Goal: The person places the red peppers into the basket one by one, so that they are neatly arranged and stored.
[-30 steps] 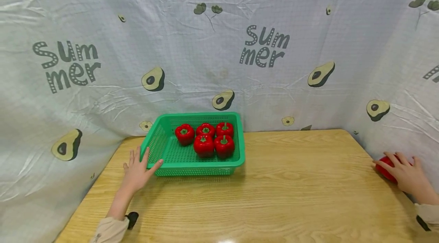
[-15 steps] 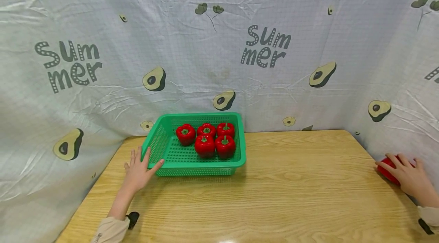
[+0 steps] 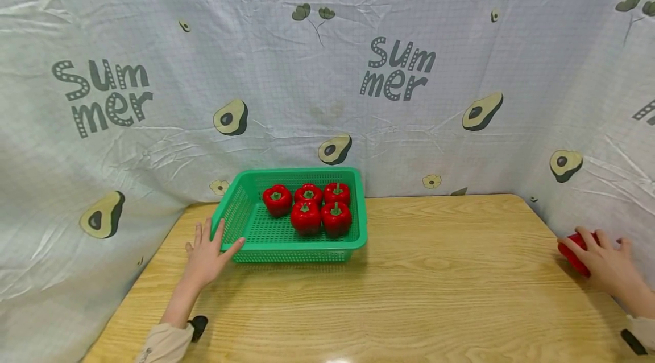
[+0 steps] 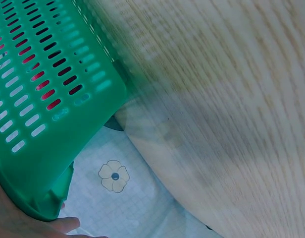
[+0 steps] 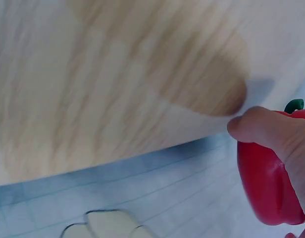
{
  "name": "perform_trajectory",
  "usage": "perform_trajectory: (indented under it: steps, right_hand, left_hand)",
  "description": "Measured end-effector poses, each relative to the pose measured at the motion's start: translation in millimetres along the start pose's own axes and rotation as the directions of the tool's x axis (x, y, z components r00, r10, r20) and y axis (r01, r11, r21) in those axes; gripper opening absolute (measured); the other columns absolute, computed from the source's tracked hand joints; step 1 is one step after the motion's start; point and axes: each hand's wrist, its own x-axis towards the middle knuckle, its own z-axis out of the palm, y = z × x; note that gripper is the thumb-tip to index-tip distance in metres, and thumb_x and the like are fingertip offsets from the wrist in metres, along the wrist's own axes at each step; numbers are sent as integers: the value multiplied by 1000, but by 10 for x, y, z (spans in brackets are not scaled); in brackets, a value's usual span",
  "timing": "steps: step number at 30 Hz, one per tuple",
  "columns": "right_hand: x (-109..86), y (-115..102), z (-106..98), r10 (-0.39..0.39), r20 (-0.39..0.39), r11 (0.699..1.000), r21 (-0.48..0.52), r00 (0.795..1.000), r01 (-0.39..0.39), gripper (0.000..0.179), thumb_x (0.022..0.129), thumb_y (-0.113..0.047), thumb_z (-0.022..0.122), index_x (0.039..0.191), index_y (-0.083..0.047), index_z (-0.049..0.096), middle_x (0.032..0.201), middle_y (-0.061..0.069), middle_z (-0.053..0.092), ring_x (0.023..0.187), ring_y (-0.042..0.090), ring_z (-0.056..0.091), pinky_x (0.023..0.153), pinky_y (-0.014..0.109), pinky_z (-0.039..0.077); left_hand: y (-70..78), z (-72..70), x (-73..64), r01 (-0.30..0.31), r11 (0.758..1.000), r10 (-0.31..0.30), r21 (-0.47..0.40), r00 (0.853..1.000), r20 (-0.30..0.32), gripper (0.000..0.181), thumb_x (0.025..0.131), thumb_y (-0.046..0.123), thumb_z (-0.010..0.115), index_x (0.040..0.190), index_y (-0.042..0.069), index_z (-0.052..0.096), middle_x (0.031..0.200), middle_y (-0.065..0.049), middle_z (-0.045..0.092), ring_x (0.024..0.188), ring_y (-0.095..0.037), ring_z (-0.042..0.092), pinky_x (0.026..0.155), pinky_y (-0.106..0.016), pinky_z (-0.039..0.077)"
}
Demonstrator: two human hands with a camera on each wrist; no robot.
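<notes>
My left hand (image 3: pixel 204 258) rests on the near left corner of a green plastic basket (image 3: pixel 291 246), its fingers spread. The basket's slotted wall (image 4: pixel 48 114) fills the upper left of the left wrist view. Several red bell peppers (image 3: pixel 305 217) sit inside, mostly toward the right. At the far right my right hand (image 3: pixel 609 265) holds another red bell pepper (image 3: pixel 574 255) near the table's right edge. In the right wrist view my thumb lies across that pepper (image 5: pixel 266 186), below its green stem (image 5: pixel 294 105). Its far side is hidden by the hand.
The wooden table (image 3: pixel 435 283) lies between my two hands. A white cloth (image 3: pixel 409 141) printed with avocados and lettering hangs along the back and both sides. The basket stands close to the back cloth.
My right hand has shifted slightly, and the pepper in it has tilted and moved a little to the left. My left hand and the basket stay in place.
</notes>
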Motion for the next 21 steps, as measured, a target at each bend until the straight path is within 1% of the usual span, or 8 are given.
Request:
perform_trajectory:
  steps: [4, 6, 7, 10, 15, 18, 20, 21]
  right_hand:
    - [99, -101, -63, 5, 25, 1000, -18, 1000, -5, 63, 82, -61, 45, 123, -15, 35, 111, 21, 37, 91, 45, 33, 63, 65, 27]
    - [151, -156, -94, -4, 24, 1000, -8, 1000, 4, 71, 65, -41, 73, 120, -14, 38, 111, 19, 39, 91, 45, 34, 62, 65, 27]
    - [176, -174, -107, -14, 15, 1000, -2, 1000, 14, 64, 71, -46, 68, 118, -15, 39, 111, 18, 39, 91, 44, 34, 61, 65, 28]
    - [250, -239, -140, -52, -21, 999, -1, 998, 52, 68, 59, -36, 78, 112, -14, 43, 109, 17, 41, 89, 44, 35, 59, 64, 29]
    - [365, -361, -158, -127, -113, 992, -24, 985, 125, 63, 57, -37, 75, 108, -15, 46, 108, 16, 44, 86, 44, 39, 57, 65, 31]
    - [426, -455, -154, -155, -159, 987, 7, 975, 158, 57, 79, -63, 36, 108, -15, 47, 109, 15, 44, 86, 44, 39, 59, 66, 30]
    - [468, -525, -156, -166, -183, 984, 32, 969, 174, 73, 78, -63, 3, 108, -14, 47, 108, 16, 45, 87, 44, 39, 60, 67, 28]
    - [491, -564, -160, -168, -188, 983, 42, 968, 179, 75, 78, -65, 2, 108, -13, 47, 107, 16, 44, 88, 44, 38, 61, 67, 27]
  left_hand:
    - [0, -4, -2, -1, 1000, 1, -1, 1000, 2, 84, 89, 56, 40, 143, -4, 16, 146, -33, 1, 132, -53, -4, 91, -77, 5]
    - [3, -8, -2, 1, 1000, -1, -2, 1000, 4, 84, 89, 56, 40, 143, -4, 15, 146, -33, 1, 132, -53, -5, 91, -77, 5]
    - [5, -9, 0, 1, 1000, -1, -2, 1000, 4, 84, 89, 56, 39, 143, -4, 15, 146, -33, 1, 132, -53, -5, 91, -77, 5]
    - [10, -12, 5, -1, 1000, 1, -4, 1000, 3, 84, 89, 56, 39, 143, -4, 15, 146, -33, 0, 132, -52, -5, 91, -77, 5]
    - [10, -14, 0, -2, 1000, 2, -6, 1000, -3, 84, 89, 56, 40, 142, -4, 16, 146, -33, 1, 132, -53, -5, 91, -77, 5]
    - [8, -12, -5, -3, 1000, 3, -4, 1000, -6, 84, 89, 56, 40, 142, -4, 16, 145, -34, 2, 132, -53, -4, 91, -77, 5]
    - [8, -10, -6, -4, 1000, 4, -4, 1000, -6, 84, 89, 55, 40, 142, -5, 16, 145, -34, 2, 132, -53, -4, 91, -77, 5]
    - [9, -8, -5, -4, 1000, 4, -2, 1000, -5, 84, 89, 56, 40, 142, -5, 16, 145, -34, 2, 132, -53, -4, 91, -77, 5]
